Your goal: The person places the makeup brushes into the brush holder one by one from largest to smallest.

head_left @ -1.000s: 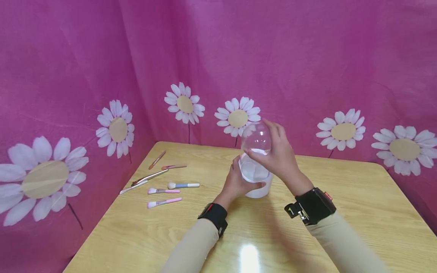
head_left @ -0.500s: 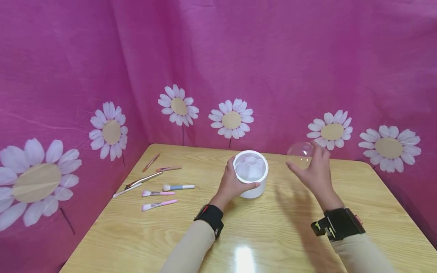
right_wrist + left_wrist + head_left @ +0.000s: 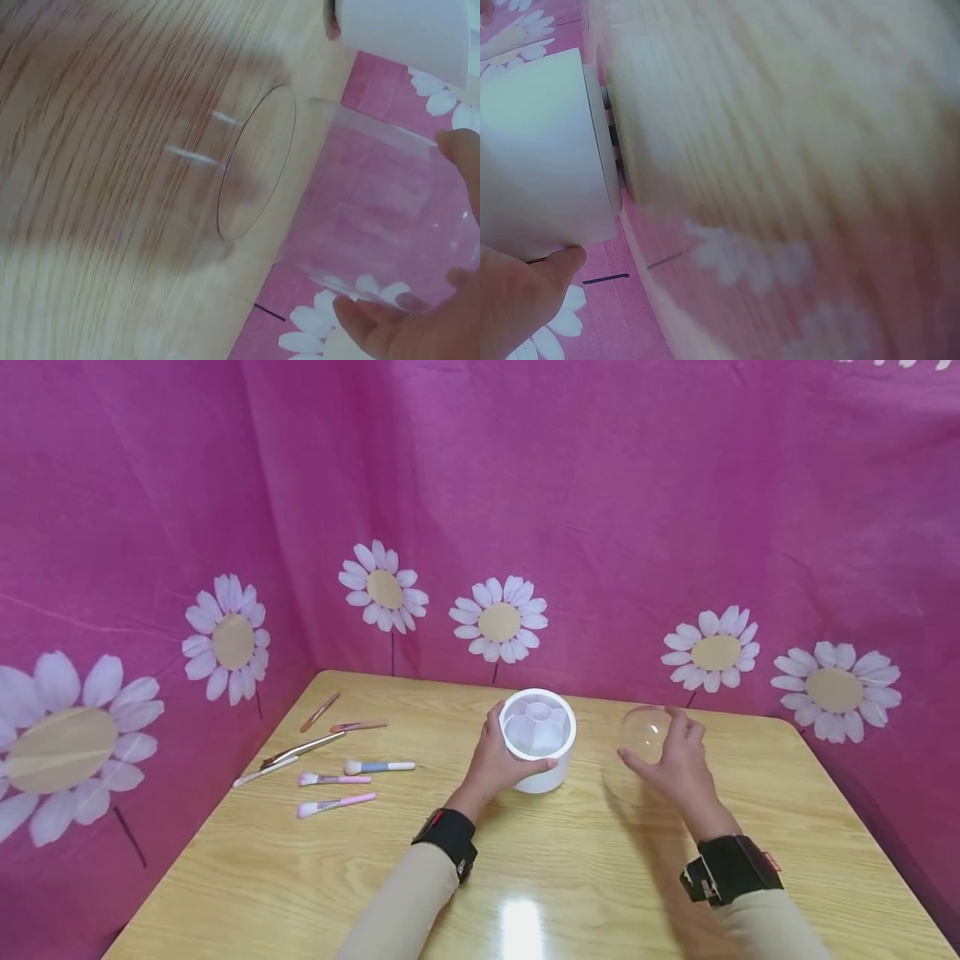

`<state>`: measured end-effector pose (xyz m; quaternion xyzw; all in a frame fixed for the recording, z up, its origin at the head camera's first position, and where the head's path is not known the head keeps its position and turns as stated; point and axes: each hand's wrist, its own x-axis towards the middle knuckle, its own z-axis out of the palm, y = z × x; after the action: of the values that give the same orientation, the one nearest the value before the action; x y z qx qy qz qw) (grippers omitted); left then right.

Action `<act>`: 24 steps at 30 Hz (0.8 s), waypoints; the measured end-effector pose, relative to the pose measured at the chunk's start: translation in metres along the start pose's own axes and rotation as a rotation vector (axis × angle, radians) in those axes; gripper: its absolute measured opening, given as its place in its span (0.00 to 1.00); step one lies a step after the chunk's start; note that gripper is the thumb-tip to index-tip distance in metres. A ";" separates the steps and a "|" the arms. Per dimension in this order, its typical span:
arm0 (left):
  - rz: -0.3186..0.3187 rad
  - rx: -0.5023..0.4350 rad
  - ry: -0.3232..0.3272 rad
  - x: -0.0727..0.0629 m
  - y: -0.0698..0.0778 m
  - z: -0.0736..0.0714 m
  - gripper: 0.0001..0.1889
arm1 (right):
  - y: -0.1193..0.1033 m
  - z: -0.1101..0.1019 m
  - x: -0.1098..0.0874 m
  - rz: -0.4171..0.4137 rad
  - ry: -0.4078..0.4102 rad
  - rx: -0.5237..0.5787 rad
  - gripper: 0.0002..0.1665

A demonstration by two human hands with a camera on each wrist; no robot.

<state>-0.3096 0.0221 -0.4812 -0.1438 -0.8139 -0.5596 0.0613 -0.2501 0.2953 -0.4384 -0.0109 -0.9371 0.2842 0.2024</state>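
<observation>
A white round organizer [image 3: 542, 775], with clear compartments around a central ring, stands on the table in the head view. My left hand [image 3: 491, 768] grips its left side, thumb across the front. Its smooth white wall [image 3: 540, 150] fills the left of the left wrist view, and dark little feet show under its base. To the right, a clear domed cover [image 3: 641, 735] is held upright by my right hand [image 3: 678, 768], fingers and thumb spread around the upper part. The right wrist view shows the transparent cover [image 3: 375, 202] with its open round end close over the tabletop.
On the left of the wooden table [image 3: 420, 868] lie several makeup brushes, among them a blue-and-white brush [image 3: 382, 767], a pink brush [image 3: 341, 805] and a gold-coloured brush [image 3: 303, 749]. A magenta curtain [image 3: 585, 510] with printed daisies stands behind the table and along its left.
The right hand has lifted the clear cover off the organizer, carried it right and lowered it toward the table. The left hand keeps its grip on the organizer.
</observation>
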 end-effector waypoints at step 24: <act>-0.044 0.012 -0.065 0.004 -0.003 -0.004 0.68 | 0.002 0.001 0.003 0.001 -0.051 -0.049 0.64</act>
<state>-0.3148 0.0178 -0.4817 -0.1433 -0.8219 -0.5509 0.0234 -0.2530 0.2966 -0.4387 -0.0091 -0.9486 0.2614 0.1780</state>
